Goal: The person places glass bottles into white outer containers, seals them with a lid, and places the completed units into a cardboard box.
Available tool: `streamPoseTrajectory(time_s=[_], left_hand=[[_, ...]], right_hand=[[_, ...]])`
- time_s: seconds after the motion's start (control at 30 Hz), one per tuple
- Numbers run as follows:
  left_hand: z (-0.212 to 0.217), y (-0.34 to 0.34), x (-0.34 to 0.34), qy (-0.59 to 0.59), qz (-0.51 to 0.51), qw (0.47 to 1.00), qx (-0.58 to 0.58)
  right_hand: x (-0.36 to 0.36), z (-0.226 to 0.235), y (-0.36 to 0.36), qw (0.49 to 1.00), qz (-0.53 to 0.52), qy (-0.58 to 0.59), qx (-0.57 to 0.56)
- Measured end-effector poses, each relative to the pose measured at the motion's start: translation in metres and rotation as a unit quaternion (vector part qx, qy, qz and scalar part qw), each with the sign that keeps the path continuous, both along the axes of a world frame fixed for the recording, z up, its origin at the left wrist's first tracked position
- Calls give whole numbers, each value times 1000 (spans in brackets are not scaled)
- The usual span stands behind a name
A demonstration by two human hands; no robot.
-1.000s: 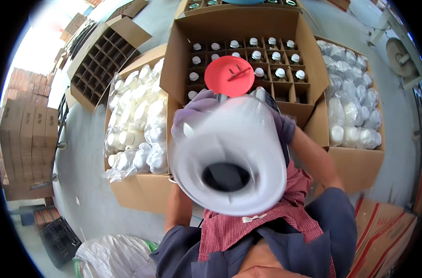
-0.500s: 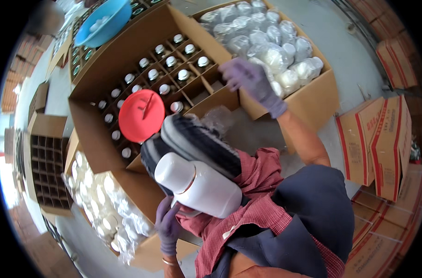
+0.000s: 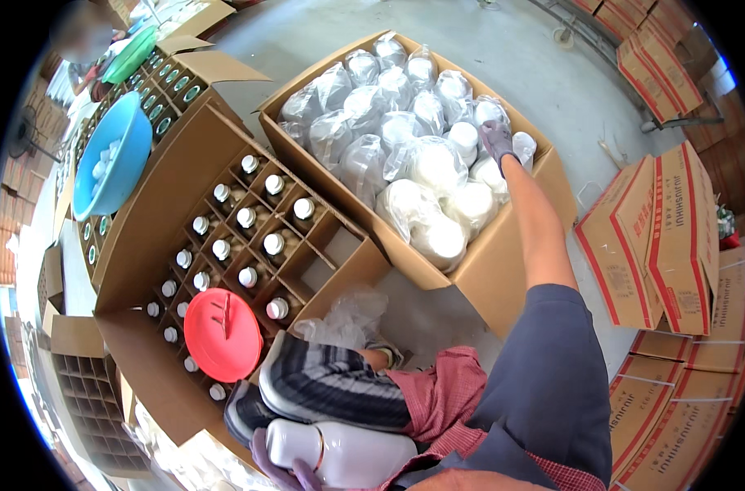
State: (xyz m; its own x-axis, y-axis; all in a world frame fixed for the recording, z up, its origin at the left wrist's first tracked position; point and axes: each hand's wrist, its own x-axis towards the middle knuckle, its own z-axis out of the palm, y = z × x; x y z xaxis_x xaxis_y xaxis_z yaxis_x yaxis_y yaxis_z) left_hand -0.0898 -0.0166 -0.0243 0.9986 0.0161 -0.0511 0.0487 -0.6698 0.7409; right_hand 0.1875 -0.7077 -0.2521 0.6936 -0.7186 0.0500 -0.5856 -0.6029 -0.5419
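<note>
Far left, a blue basin (image 3: pixel 131 168) holds small white pieces. Right of it, a divided carton (image 3: pixel 164 213) carries rows of white-capped bottles (image 3: pixel 246 217), with a red dish (image 3: pixel 223 356) resting over its near part. Nearest, the left hand (image 3: pixel 276 468), in a purple glove, curls around the capped end of a white flask (image 3: pixel 364 454), which lies across the lap, cap toward the left. Farther right, the gloved right hand (image 3: pixel 495 141) touches plastic-wrapped white containers (image 3: pixel 434 168) in an open carton (image 3: pixel 503 270); whether its fingers grip one, I cannot tell. Red-striped boxes (image 3: pixel 675 237) stand far right.
</note>
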Motion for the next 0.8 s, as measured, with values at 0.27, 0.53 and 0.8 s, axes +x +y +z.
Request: streamPoseTrajectory(time_s=[0.27, 0.53, 0.8], left_hand=[[-19, 4, 23, 3, 20, 1000, 2], [-28, 6, 30, -22, 6, 1000, 8], [-38, 31, 7, -107, 2, 994, -4]], right_hand=[[40, -84, -57, 971, -42, -112, 206], [23, -38, -11, 944, -10, -217, 247], [-64, 153, 243, 848, 428, -286, 123]])
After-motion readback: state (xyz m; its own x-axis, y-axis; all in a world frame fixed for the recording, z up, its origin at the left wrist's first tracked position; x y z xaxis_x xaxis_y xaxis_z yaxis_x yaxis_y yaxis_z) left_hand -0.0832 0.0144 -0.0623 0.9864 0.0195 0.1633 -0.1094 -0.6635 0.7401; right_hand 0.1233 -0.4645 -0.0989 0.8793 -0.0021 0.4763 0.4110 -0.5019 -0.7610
